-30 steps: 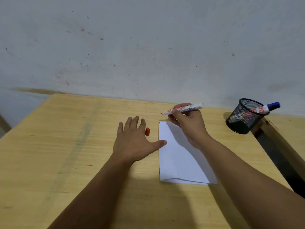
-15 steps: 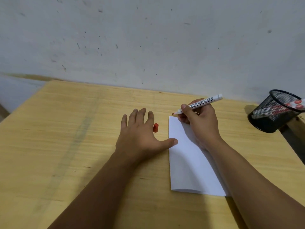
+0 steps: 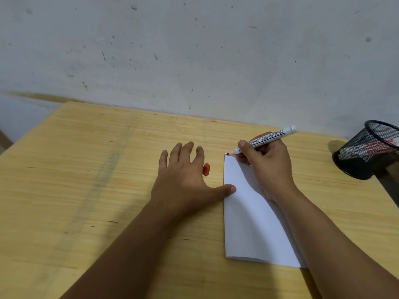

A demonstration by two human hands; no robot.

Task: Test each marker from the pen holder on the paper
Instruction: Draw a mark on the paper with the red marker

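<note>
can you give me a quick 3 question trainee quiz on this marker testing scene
1. True or false: the marker in the right hand is uncapped.
2. Where does the red cap lie? A in the pen holder; B on the table beside the left hand; C on the paper
3. Which corner of the paper does the tip meet?

Key: 1 true; 2 B; 3 far left corner.

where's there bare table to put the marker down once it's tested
The wooden table is bare left of the left hand. A smaller patch lies between the white folded paper and the black mesh pen holder. Crowded: the small red cap between left hand and paper.
</note>
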